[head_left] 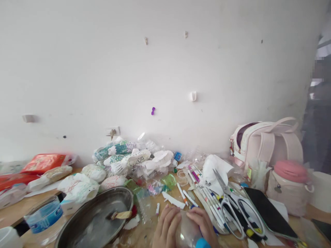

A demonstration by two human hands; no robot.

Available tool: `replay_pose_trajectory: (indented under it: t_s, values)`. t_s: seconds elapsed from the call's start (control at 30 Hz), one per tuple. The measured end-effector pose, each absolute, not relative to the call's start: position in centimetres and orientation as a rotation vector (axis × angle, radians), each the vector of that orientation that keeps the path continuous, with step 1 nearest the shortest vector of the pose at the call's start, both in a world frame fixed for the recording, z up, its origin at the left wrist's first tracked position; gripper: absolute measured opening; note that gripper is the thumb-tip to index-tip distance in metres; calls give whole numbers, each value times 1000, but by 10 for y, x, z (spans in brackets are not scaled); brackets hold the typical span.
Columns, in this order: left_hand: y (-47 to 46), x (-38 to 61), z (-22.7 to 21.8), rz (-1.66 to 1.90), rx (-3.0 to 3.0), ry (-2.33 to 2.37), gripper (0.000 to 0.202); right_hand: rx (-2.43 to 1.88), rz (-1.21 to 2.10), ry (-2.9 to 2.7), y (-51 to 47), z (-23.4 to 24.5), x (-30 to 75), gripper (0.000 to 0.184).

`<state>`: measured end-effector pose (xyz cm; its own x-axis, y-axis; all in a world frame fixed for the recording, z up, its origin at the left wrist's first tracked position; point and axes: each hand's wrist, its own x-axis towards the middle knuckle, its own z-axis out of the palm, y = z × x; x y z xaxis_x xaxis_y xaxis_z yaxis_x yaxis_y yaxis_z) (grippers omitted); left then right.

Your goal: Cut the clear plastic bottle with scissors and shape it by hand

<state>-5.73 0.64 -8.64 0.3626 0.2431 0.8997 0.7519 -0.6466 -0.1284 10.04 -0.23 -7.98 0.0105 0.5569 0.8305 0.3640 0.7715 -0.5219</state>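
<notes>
The clear plastic bottle (187,234) sits at the near edge of the counter (15,210), gripped between both hands, its blue cap (203,243) toward the lower right and its body running up and to the left, so the long axis lies slanted across the view. The left hand (165,227) wraps its fingers around the left side of the bottle; the right hand (203,222) clamps over the top and right side, fingers closed on the plastic.

Just left of the hands lies a round metal tray (77,230) with a small brush (120,215) in it. Just right, a pair of white-handled scissors (234,206) rests on a spread of marker pens (204,196), beside a dark phone (269,210).

Farther back, a heap of painted white plastic pieces (124,160) piles against the wall (155,69), red packets (42,162) to the left, a pink backpack (266,143) and a pink-lidded jar (289,186) to the right.
</notes>
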Motion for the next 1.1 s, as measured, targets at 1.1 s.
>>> replay_pose_trajectory:
  t_s: [1.1]
  values:
    - [5,-58,-87,-1107,-2213,-983,46,-676,279,-1624,-2,-89,103,47]
